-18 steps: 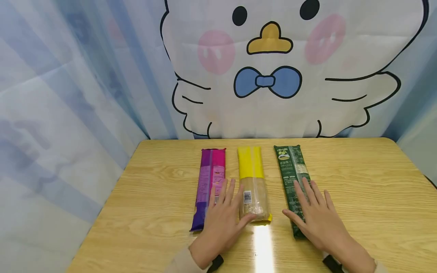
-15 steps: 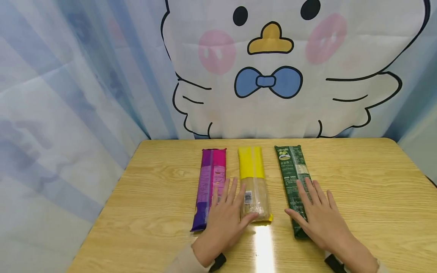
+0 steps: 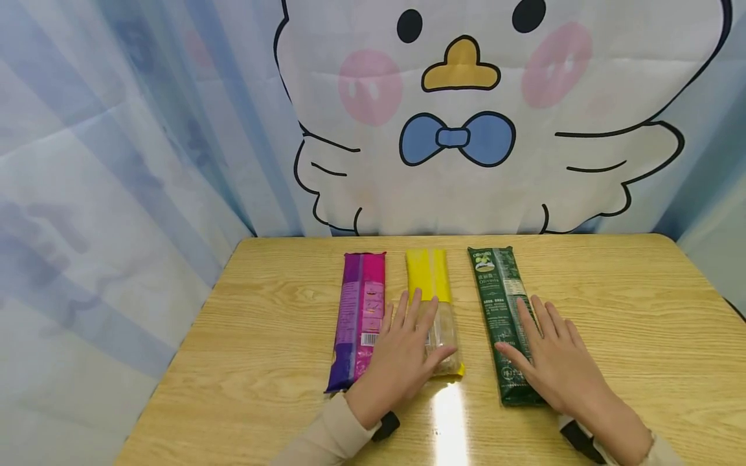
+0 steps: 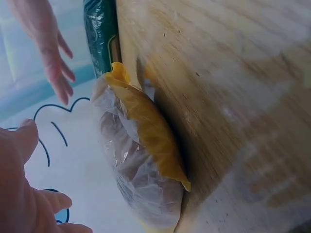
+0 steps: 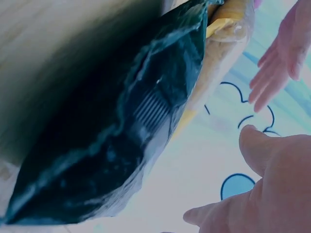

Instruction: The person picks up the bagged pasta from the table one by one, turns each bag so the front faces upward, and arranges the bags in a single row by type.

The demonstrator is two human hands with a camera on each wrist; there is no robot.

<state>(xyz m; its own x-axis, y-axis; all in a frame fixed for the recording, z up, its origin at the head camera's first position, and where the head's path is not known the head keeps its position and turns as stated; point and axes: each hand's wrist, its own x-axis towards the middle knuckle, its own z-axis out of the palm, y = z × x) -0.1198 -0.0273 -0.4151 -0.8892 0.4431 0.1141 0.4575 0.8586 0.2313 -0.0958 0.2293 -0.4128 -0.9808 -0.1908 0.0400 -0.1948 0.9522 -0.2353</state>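
Three long flat packets lie side by side on the table. At the left is a purple and pink packet, its lower right side partly behind my left hand. My left hand, fingers straight and spread, is over the yellow packet with a see-through lower half. In the left wrist view a gap shows between the hand and the yellow packet's end. Spread the same way, my right hand overlaps the lower right side of a dark green packet. That packet's crimped end fills the right wrist view.
The wooden table reaches back to a curtain printed with a white cartoon bird. A bright light reflection falls on the wood in front of the yellow packet. Dark straps sit at both wrists.
My left hand has moved right and slightly away from me, from between the purple and yellow packets to over the yellow one. The right hand has shifted a little right. The packets stay put.
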